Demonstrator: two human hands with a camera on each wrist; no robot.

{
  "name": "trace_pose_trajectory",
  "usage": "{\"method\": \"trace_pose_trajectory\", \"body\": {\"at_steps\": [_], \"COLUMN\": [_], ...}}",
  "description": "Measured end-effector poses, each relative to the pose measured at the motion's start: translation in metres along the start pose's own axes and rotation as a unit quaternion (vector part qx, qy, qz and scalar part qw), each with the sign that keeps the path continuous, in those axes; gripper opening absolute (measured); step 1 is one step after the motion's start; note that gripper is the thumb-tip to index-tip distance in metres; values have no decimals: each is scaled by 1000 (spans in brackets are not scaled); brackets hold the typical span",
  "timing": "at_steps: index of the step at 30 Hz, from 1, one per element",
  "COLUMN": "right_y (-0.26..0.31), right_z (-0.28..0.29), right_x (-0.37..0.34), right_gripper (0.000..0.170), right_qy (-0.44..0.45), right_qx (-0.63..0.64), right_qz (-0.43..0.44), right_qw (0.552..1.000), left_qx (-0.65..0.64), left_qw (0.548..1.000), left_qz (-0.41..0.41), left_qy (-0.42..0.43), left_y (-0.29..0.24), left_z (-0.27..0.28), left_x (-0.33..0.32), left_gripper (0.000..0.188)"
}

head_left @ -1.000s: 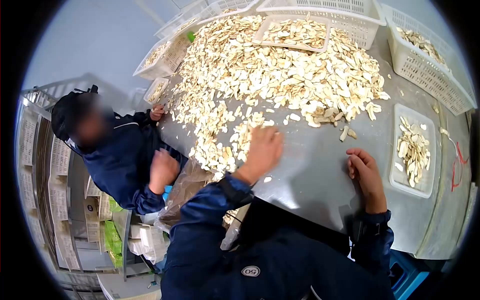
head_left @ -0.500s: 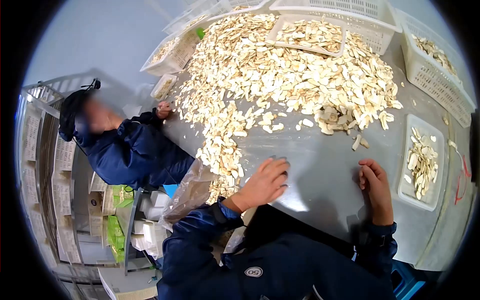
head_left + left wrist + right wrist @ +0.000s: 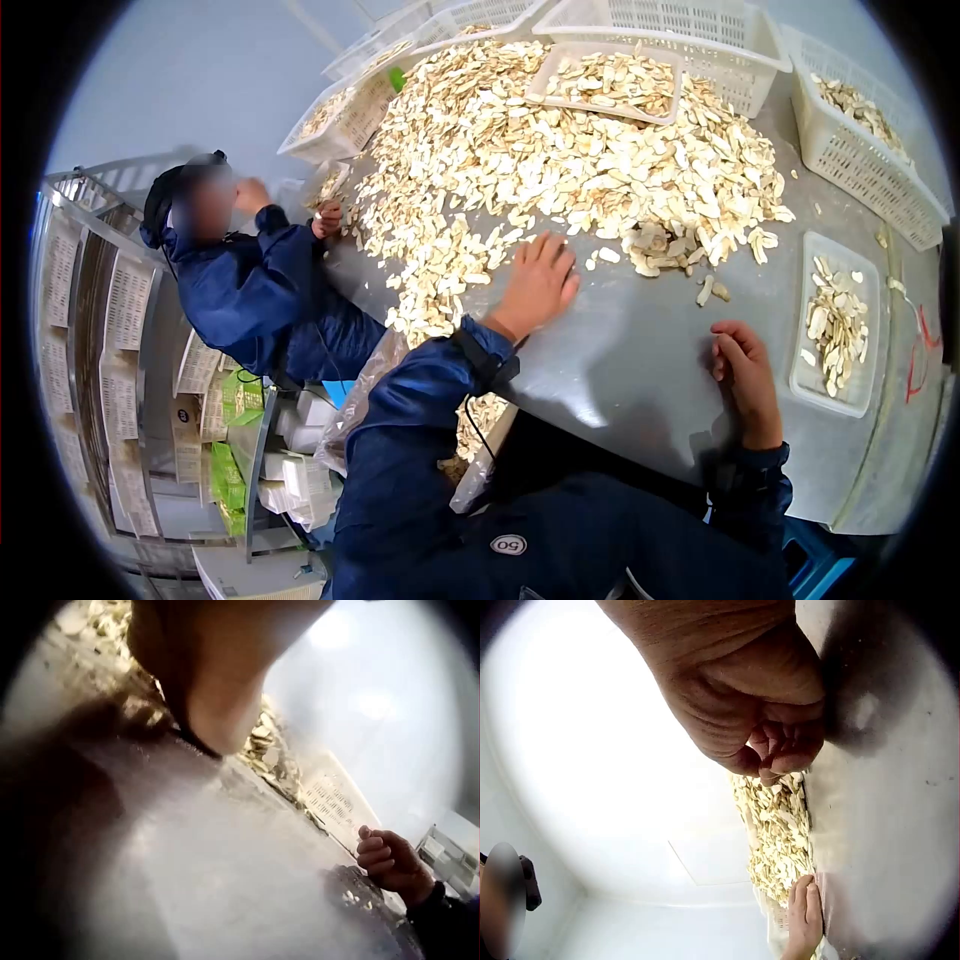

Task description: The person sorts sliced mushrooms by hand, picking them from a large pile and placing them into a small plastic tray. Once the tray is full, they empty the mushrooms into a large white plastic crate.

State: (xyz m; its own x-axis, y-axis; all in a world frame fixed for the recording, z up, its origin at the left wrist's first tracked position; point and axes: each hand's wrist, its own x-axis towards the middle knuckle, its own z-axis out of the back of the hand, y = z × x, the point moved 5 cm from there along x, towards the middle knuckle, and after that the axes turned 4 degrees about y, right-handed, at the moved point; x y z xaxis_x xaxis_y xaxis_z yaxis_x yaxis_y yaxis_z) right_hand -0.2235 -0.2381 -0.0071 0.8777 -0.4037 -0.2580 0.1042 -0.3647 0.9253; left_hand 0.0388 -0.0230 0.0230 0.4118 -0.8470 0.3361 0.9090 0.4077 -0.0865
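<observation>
A big heap of pale dried slices with darker edges [image 3: 560,150] spreads over the metal table [image 3: 620,340]. My left hand [image 3: 540,285] lies palm down at the near edge of the heap, fingers extended beside a band of slices [image 3: 440,275]. In the left wrist view its thumb side [image 3: 225,697] stands large over the table. My right hand [image 3: 748,385] rests at the table's near right, fingers loosely curled. Nothing shows between its fingertips [image 3: 776,769] in the right wrist view. A darker clump of slices [image 3: 660,248] and a few stray slices [image 3: 712,290] lie ahead of it.
A shallow white tray of slices [image 3: 838,385] sits at right. Another tray [image 3: 600,102] lies on the heap, with perforated baskets [image 3: 850,155] around the back. At left another person [image 3: 260,290] sits near a clear plastic bag [image 3: 360,410]. Shelving [image 3: 120,330] stands behind.
My left hand drew back from the slices toward the table's near edge, then reached forward again to the heap. My right hand stayed put. The other person raised one hand toward the head.
</observation>
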Motion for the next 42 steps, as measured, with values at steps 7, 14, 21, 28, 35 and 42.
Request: {"method": "trace_pose_trajectory", "body": {"at_steps": [7, 14, 21, 28, 35, 42], "right_y": [-3, -4, -3, 0, -3, 1], "right_z": [4, -3, -4, -5, -5, -6], "right_x": [2, 1, 1, 1, 3, 2], "right_gripper": [17, 16, 17, 17, 18, 19], "right_qy": [20, 29, 23, 32, 25, 26], "right_qx": [-7, -18, -62, -18, -26, -54], "right_qz": [8, -5, 0, -19, -37, -20], "right_qw": [1000, 999, 998, 999, 999, 998], "left_qx": [81, 210, -109, -111, -136, -118], "left_qw": [990, 934, 981, 965, 990, 987], "left_qz": [115, 235, 134, 185, 12, 76], "left_qy": [-22, 168, -84, -150, -28, -75], "left_y": [93, 121, 122, 119, 14, 36], "left_z": [2, 33, -5, -39, -14, -9], "left_x": [-39, -96, 64, 116, 58, 65], "left_gripper": [21, 32, 58, 52, 45, 42]}}
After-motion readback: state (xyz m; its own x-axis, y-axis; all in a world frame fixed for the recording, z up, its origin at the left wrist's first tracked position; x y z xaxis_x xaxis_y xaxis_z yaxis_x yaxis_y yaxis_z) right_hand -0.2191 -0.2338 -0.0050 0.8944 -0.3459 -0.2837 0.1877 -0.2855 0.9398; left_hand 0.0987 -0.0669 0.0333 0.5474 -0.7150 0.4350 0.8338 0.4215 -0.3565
